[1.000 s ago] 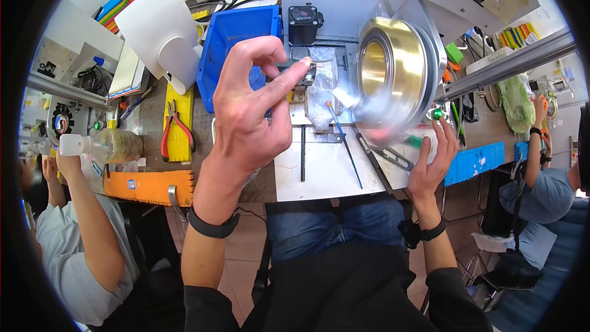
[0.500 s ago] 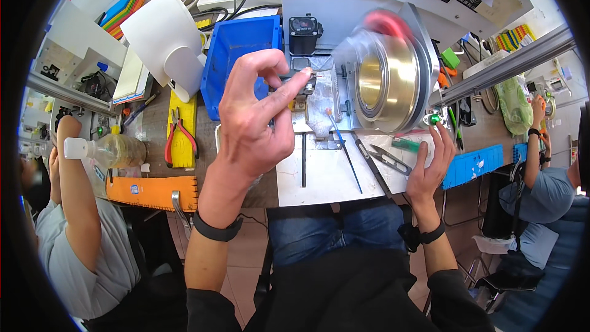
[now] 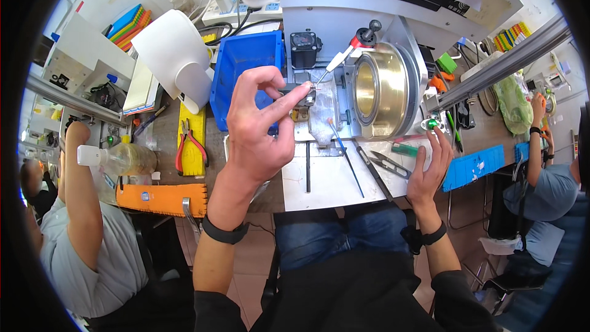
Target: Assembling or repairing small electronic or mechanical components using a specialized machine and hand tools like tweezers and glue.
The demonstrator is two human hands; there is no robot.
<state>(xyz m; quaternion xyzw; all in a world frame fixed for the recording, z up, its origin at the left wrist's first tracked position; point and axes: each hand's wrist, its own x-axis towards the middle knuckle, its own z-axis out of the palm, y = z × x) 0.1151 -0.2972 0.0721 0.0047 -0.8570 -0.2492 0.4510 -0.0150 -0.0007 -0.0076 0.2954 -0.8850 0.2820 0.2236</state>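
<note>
My left hand (image 3: 261, 123) reaches over a small metal fixture (image 3: 305, 95), one finger stretched so its tip touches the top. The other fingers are bent and apart. A thin metal tip on a white arm with a red mount (image 3: 362, 40) points down beside that fingertip. To the right stands a wide brass-coloured ring (image 3: 384, 89) on a grey plate. My right hand (image 3: 428, 169) is open, its fingertips at a green push button (image 3: 432, 124). Below the fixture lie a blue thin-handled brush (image 3: 347, 158), a black rod (image 3: 308, 166), tweezers (image 3: 372, 173) and small snips (image 3: 391, 165).
A blue bin (image 3: 246, 55) stands left of the fixture. Red-handled pliers (image 3: 190, 146) rest on a yellow strip. An orange mat (image 3: 161, 200) and a plastic bottle (image 3: 126, 158) lie farther left. Metal rail (image 3: 501, 64) at right. Co-workers sit on both sides.
The blurred red-and-white arm over the brass ring has swung left and now stands sharp, its tip at the fixture. A white curved part has appeared at the top. Both hands stay in place.
</note>
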